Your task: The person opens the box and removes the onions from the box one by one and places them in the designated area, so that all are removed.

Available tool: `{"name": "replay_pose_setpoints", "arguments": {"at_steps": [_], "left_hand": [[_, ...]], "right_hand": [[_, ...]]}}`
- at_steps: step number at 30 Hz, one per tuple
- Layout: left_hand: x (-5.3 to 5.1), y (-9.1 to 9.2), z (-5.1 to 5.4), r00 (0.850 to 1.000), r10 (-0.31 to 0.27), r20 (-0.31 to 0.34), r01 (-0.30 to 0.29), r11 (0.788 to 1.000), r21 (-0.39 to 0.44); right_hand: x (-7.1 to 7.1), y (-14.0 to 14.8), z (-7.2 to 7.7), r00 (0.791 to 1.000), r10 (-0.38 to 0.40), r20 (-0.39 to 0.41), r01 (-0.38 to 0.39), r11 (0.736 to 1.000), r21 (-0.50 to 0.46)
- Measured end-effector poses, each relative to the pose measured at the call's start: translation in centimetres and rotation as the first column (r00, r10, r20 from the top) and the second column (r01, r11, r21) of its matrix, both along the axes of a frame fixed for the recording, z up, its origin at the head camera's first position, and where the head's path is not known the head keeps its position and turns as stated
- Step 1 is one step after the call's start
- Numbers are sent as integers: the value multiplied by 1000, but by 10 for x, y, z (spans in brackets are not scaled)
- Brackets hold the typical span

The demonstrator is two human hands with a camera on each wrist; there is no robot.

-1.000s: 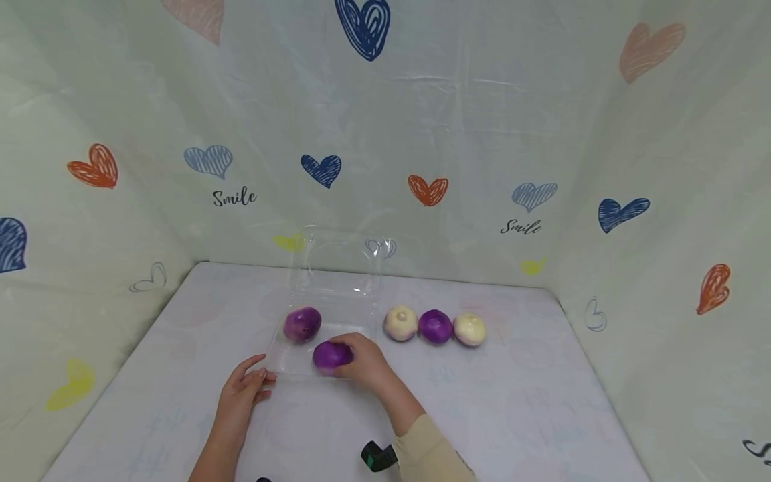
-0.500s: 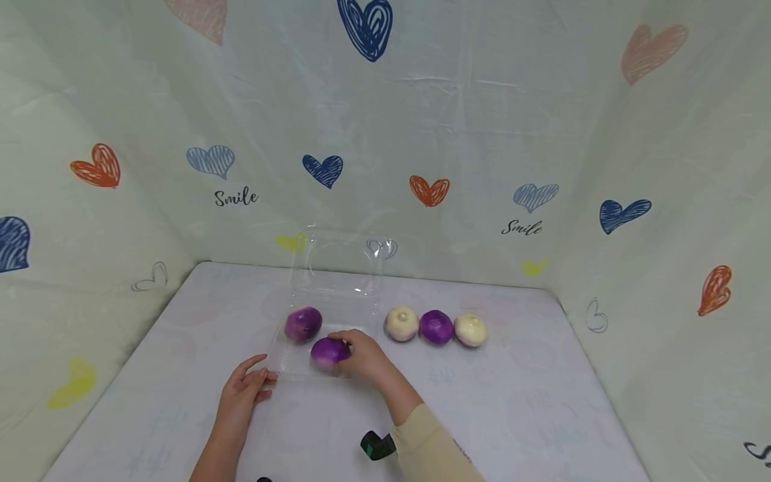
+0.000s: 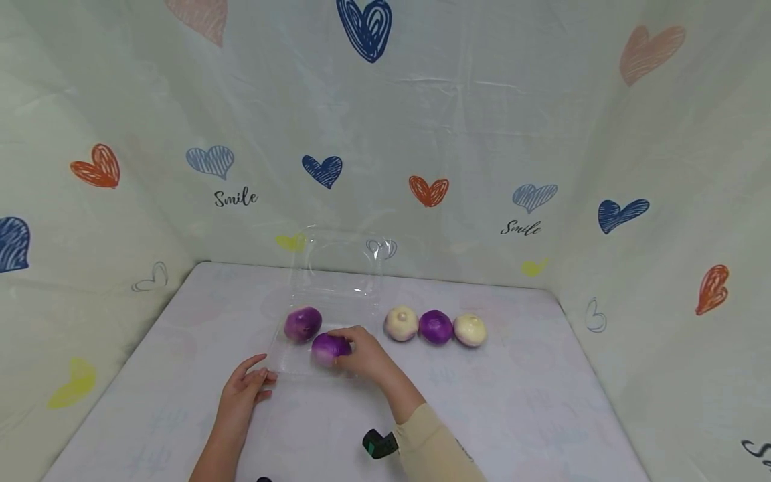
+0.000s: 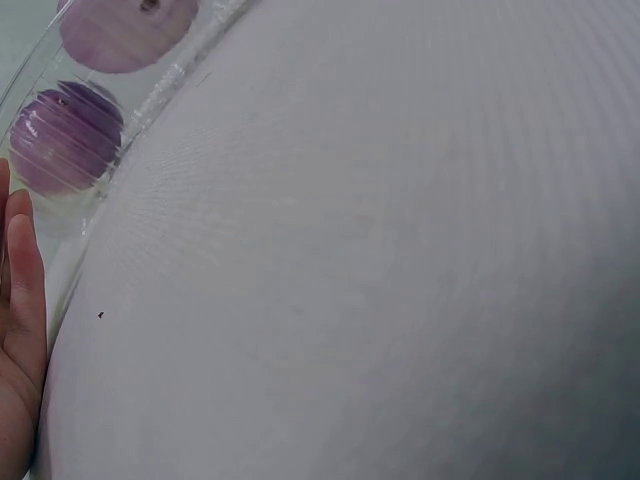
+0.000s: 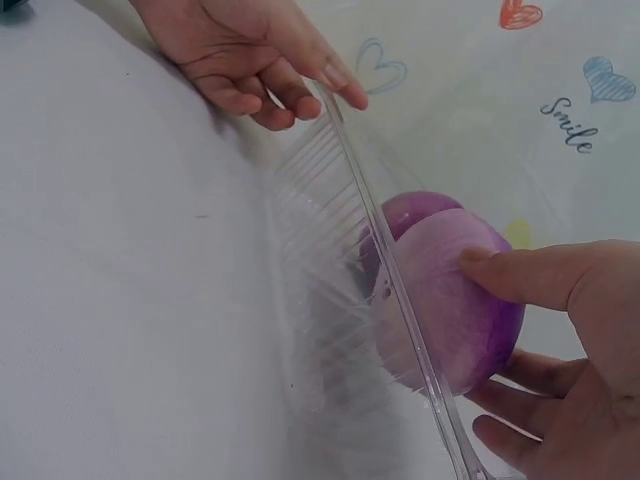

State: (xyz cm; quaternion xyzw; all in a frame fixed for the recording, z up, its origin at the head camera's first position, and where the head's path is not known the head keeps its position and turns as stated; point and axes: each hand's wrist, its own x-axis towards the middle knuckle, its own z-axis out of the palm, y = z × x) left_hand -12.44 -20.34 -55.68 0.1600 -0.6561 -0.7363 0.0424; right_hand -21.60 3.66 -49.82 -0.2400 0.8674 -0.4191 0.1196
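Observation:
In the head view, my right hand (image 3: 363, 355) grips a purple onion (image 3: 325, 349) at the near part of a clear plastic clamshell box (image 3: 291, 368). The right wrist view shows the thumb on one side of this onion (image 5: 440, 290) and fingers beneath it, just behind the box's rim (image 5: 385, 235). Another purple onion (image 3: 303, 325) lies in the box's far left part. My left hand (image 3: 237, 395) rests at the box's near left corner, its fingers relaxed and touching the rim. Through the box wall, the left wrist view shows both onions, one of them purple (image 4: 68, 138).
Right of the box, a white onion (image 3: 401, 323), a purple onion (image 3: 436, 327) and another white onion (image 3: 470, 330) stand in a row. The box's transparent lid (image 3: 337, 258) is raised at the back. A heart-printed curtain (image 3: 470, 120) surrounds the white table (image 3: 512, 415).
The right hand and its onion have shifted slightly away from the near edge of the box, and the onion has turned a little. The left hand stays at the corner.

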Motion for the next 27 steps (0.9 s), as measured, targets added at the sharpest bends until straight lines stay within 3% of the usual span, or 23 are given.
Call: {"name": "replay_pose_setpoints", "arguments": {"at_steps": [9,15,27], "left_hand": [[1,0,-1,999,-2,-37,2,1000,11],[1,0,-1,1000,2,-26,-2,1000,12],[1,1,2,1000,11,16,-11,1000,16]], "right_hand": [[-1,4,2,999,-28,31,29,999,-37],[-3,2,-1,1000,10,8,-10,999,31],[-8,-6,8,997,29,70,-37,994,108]]}}
